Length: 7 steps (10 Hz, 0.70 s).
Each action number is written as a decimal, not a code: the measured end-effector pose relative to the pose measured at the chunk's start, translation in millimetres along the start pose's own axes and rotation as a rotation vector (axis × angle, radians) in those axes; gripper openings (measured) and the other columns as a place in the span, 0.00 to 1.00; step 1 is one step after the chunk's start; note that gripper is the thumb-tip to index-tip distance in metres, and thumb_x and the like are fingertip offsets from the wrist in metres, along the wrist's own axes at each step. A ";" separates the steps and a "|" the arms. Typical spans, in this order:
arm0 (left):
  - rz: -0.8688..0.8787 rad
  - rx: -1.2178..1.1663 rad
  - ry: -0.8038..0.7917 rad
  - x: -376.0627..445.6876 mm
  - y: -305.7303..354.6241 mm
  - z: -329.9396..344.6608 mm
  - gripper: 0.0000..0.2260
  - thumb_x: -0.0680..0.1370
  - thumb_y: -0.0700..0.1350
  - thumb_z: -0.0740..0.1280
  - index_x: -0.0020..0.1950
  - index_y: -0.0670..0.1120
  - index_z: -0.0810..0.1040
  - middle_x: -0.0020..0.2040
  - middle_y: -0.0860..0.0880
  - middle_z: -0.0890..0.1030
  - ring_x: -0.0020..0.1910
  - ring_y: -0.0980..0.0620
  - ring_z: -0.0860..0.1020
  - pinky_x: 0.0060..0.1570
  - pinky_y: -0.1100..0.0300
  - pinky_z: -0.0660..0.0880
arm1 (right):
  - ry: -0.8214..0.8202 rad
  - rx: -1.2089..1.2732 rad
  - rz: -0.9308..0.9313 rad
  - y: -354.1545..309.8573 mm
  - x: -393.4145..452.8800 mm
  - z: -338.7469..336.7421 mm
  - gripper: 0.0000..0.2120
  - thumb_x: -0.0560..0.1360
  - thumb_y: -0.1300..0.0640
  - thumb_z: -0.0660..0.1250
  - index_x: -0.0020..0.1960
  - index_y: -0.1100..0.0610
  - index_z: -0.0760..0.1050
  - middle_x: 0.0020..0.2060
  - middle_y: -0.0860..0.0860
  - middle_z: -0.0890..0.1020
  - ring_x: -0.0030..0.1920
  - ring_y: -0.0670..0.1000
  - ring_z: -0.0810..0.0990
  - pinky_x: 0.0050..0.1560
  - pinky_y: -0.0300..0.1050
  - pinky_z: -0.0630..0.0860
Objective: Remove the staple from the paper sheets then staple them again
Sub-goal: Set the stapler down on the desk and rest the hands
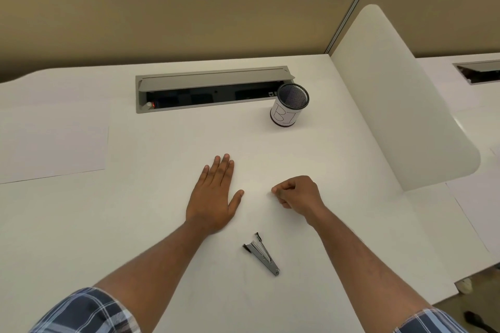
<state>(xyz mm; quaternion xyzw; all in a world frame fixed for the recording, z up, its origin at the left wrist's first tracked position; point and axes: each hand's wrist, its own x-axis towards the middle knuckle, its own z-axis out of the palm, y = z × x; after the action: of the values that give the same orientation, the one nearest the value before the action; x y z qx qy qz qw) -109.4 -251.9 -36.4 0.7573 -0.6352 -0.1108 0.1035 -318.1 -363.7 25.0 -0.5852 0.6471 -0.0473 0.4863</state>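
L hand [213,197] flat, fingers spread on desk [135,211]; R hand [296,193] curled, pinching, contents unclear.

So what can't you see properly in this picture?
- Staple: too small, or hidden in the pinched fingers of the right hand, head view.
- Paper under the left hand: white on the white desk, so its edges are lost.
- Cup: its inside is dark mesh, and its written label is partly turned away.
- Slot: dark inside.
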 end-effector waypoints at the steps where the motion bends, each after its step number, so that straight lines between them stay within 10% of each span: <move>1: -0.001 0.003 -0.007 -0.3 -0.2 -0.4 0.33 0.83 0.61 0.49 0.83 0.46 0.45 0.84 0.50 0.45 0.82 0.51 0.42 0.80 0.50 0.49 | -0.065 0.204 0.035 1.6 -1.6 -3.3 0.06 0.76 0.65 0.71 0.45 0.66 0.85 0.40 0.57 0.86 0.36 0.52 0.82 0.45 0.49 0.85; 7: -0.001 0.000 -0.006 -0.2 -0.9 0.2 0.33 0.83 0.62 0.48 0.83 0.46 0.45 0.84 0.50 0.44 0.82 0.51 0.41 0.80 0.50 0.48 | 0.155 -0.606 -0.384 -1.8 -5.7 16.3 0.06 0.75 0.57 0.70 0.45 0.53 0.86 0.42 0.48 0.87 0.45 0.51 0.83 0.46 0.43 0.77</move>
<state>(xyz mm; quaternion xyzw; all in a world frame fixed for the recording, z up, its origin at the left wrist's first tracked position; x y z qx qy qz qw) -108.6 -251.5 -36.8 0.7574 -0.6350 -0.1132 0.1015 -306.6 -351.4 20.9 -0.8082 0.5450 0.0118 0.2228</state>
